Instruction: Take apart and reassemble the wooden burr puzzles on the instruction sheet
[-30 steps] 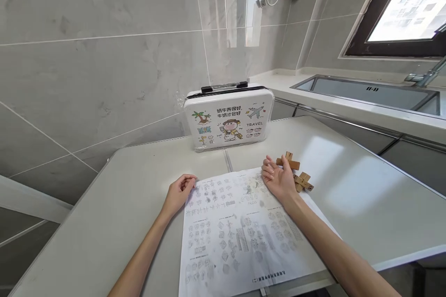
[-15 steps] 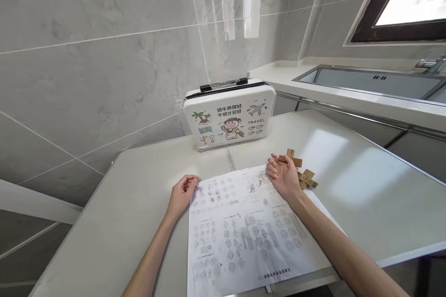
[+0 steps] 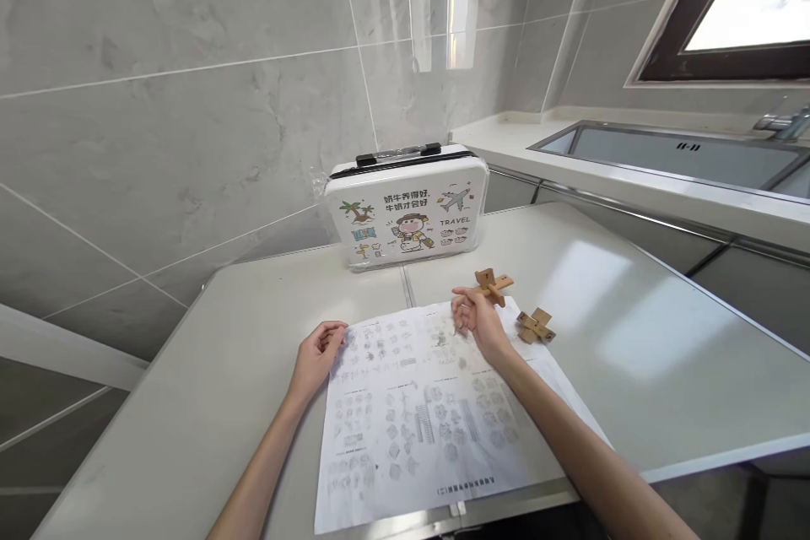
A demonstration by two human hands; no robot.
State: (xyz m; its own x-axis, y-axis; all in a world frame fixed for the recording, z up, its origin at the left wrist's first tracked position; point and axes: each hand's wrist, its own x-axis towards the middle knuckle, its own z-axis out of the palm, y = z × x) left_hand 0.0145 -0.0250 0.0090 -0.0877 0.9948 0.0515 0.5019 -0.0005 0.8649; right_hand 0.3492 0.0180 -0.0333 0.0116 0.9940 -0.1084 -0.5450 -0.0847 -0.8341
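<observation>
My right hand point(image 3: 479, 325) is above the far right part of a printed paper sheet point(image 3: 436, 456). Its fingers are curled against a wooden interlocking puzzle point(image 3: 499, 282) made of crossed blocks; the exact grip is partly hidden. A second wooden cross point(image 3: 537, 326) lies just to the right, by the sheet's edge. My left hand point(image 3: 317, 353) rests at the sheet's far left corner with its fingers folded in, thumb against the index finger, and nothing visible inside. Small grey diagrams cover the sheet, and its text faces away from me.
A white cartoon-printed case point(image 3: 408, 215) in clear plastic wrap stands at the table's back, near the tiled wall point(image 3: 190, 152). Beyond the table point(image 3: 601, 371), on the right, is a counter with a sink point(image 3: 671, 153). The sheet reaches the table's front edge.
The puzzle at my right hand has turned and shifted left with the hand. My left hand keeps its place at the sheet's corner. The whole view has swung slightly.
</observation>
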